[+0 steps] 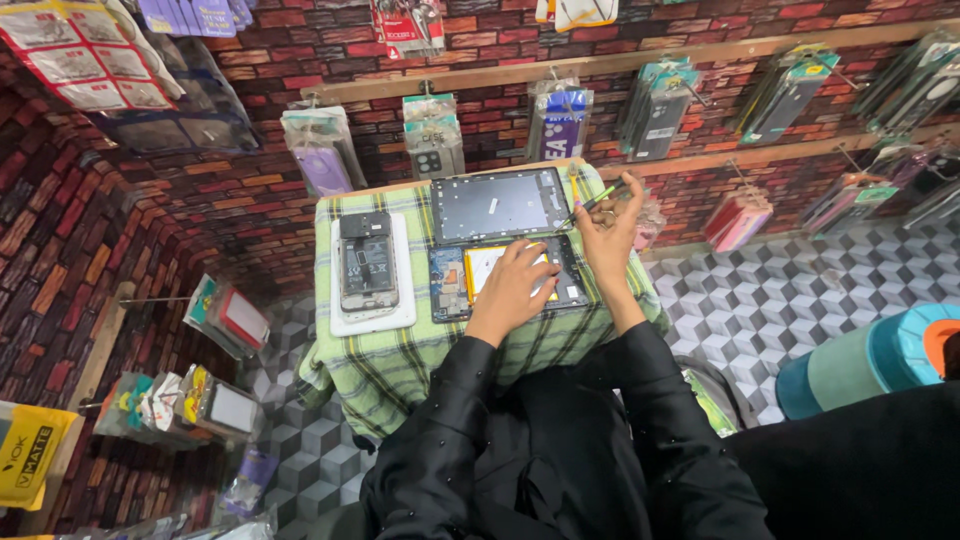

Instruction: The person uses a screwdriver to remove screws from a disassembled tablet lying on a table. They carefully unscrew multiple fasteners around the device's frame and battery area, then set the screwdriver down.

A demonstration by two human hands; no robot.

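An opened tablet body (pixel 455 280) with a yellow-edged battery lies on a small table covered in green checked cloth (pixel 400 360). My left hand (pixel 513 290) rests flat on it, fingers spread over the battery. Just to its right, my right hand (pixel 608 232) grips a thin green-handled screwdriver (pixel 590 206), its tip pointing at the tablet's upper right corner. Behind it lies the tablet's detached dark back panel (pixel 498 203). To the left, an opened phone (pixel 367 262) sits on a white pad (pixel 400 318).
Brick-pattern walls carry wooden rails (pixel 650 60) hung with packaged phone cases (pixel 433 137). More packets hang on the left wall (pixel 228 318). A teal and orange cylinder (pixel 880 360) stands at the right on the grey cube-pattern floor (pixel 760 300).
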